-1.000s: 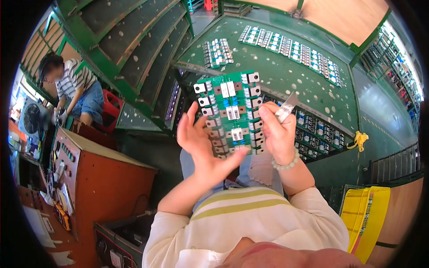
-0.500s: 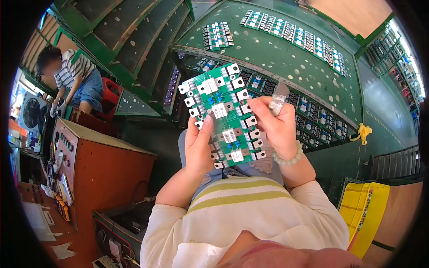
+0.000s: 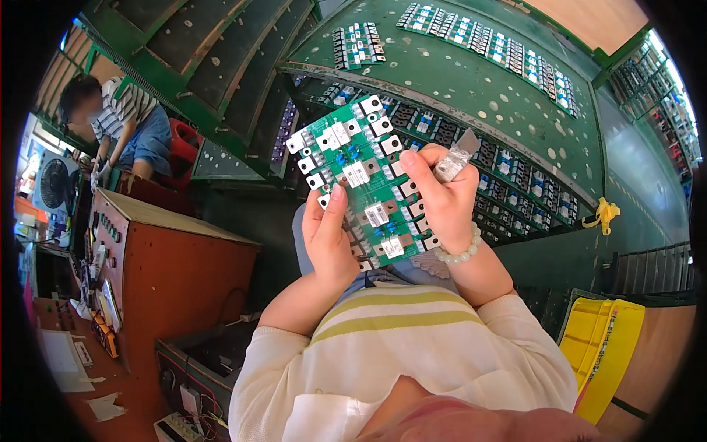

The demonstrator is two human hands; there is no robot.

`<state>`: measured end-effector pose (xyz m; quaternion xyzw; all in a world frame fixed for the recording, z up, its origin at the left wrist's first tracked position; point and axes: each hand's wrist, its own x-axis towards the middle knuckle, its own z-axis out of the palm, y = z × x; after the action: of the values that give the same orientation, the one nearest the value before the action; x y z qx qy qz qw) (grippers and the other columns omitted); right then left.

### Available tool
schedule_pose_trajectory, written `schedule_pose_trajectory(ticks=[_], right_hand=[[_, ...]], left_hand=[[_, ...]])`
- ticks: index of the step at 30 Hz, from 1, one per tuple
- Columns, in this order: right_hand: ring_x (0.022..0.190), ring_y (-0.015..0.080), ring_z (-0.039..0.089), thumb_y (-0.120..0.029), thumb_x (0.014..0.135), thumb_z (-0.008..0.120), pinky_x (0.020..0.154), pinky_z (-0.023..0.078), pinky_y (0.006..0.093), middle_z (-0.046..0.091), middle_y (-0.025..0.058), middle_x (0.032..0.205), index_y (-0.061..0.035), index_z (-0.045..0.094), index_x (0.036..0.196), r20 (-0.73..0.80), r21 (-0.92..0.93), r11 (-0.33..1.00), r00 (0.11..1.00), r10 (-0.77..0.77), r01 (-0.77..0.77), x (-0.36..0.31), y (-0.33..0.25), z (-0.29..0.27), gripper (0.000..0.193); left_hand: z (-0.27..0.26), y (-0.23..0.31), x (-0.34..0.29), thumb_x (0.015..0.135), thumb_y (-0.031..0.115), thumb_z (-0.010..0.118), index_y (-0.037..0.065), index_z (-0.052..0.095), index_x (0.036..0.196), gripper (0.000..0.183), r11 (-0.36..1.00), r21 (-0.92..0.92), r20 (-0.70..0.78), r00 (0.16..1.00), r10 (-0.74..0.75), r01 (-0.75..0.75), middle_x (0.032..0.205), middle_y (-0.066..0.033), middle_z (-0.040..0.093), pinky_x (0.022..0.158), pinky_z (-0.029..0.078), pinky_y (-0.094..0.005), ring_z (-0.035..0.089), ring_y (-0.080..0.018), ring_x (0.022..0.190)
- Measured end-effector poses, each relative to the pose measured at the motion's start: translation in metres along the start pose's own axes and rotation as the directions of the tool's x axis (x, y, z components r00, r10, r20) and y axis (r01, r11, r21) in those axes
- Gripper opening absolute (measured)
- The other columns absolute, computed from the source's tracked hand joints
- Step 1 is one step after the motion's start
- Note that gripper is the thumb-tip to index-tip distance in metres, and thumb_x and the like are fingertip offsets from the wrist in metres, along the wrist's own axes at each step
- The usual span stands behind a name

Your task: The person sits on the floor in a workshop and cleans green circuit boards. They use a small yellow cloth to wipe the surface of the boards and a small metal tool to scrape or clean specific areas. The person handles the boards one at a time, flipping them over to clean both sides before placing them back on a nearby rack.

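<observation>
A green circuit board is held up in front of my body, slanting from upper left to lower right. White rectangular parts and small blue ones run down its middle, and black-and-white tabbed components line both long edges. My left hand is closed on its left edge, thumb on the face. My right hand grips the right edge, its thumb pressed by the upper tabs. Between that hand's fingers sticks out a flat grey blade-like piece with a silvery wrapped end; its exact kind is unclear. Fingers behind the board are hidden.
A green rack table ahead carries rows of similar boards, with more on the shelf below. Left stand a brown cabinet and a seated person. A yellow bin is at right.
The board has shifted slightly up and left and tilted a little. My right hand has moved left along with it, and the grey piece in its fingers has turned outward.
</observation>
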<state>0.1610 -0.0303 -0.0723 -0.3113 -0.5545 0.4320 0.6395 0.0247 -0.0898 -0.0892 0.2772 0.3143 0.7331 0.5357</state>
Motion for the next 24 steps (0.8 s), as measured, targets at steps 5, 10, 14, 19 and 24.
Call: schedule_pose_trajectory(ticks=[5,10,14,19,24], right_hand=[[0.054,0.0016,0.039,-0.007,0.087,0.065,0.048,0.027,0.0210,0.052,-0.0043,0.062,0.0004,0.063,0.070,0.000,-0.012,1.000,1.000,-0.020,0.020,0.000,0.003,0.001,0.019],[0.055,-0.0001,0.043,-0.012,0.090,0.064,0.048,0.031,0.0187,0.057,-0.0050,0.064,0.0016,0.069,0.085,0.041,-0.007,0.976,0.975,0.217,-0.217,0.005,-0.005,0.003,0.016],[0.058,-0.0010,0.046,-0.013,0.089,0.066,0.050,0.035,0.0181,0.061,-0.0030,0.066,0.0017,0.067,0.082,0.068,-0.002,0.979,0.976,0.205,-0.205,0.001,-0.003,0.005,0.017],[0.056,0.0009,0.043,-0.011,0.088,0.066,0.048,0.033,0.0207,0.056,-0.0037,0.064,-0.0002,0.064,0.075,0.071,-0.041,0.996,0.994,0.082,-0.079,0.001,0.000,0.015,0.017],[0.055,0.0026,0.040,-0.008,0.087,0.066,0.049,0.031,0.0227,0.052,-0.0034,0.060,0.0000,0.062,0.070,0.069,-0.042,0.997,0.996,0.064,-0.061,0.002,0.003,0.025,0.019]], left_hand=[[0.000,-0.002,0.002,0.098,0.017,0.049,0.003,0.053,0.115,0.023,1.000,-0.019,-0.009,1.000,-0.001,0.001,0.111,-0.0075,0.062,0.087,0.046,-0.0281,0.059,-0.0126,0.099],[-0.001,0.006,0.013,0.098,0.016,0.050,0.004,0.052,0.114,0.020,1.000,-0.015,-0.009,1.000,0.025,-0.025,0.109,-0.0060,0.062,0.083,0.048,-0.0270,0.059,-0.0115,0.096],[-0.003,0.010,0.020,0.098,0.016,0.050,0.005,0.052,0.113,0.019,0.995,-0.005,-0.044,0.994,0.103,-0.103,0.108,-0.0053,0.061,0.083,0.048,-0.0267,0.058,-0.0107,0.096],[-0.009,0.011,0.021,0.098,0.017,0.051,0.004,0.052,0.112,0.019,0.990,0.020,-0.043,0.990,0.137,-0.136,0.109,-0.0051,0.061,0.086,0.045,-0.0265,0.057,-0.0103,0.097],[-0.015,0.014,0.018,0.097,0.019,0.051,0.004,0.053,0.110,0.020,0.992,0.016,-0.095,0.988,0.125,-0.124,0.109,-0.0054,0.061,0.085,0.045,-0.0263,0.057,-0.0106,0.097]])
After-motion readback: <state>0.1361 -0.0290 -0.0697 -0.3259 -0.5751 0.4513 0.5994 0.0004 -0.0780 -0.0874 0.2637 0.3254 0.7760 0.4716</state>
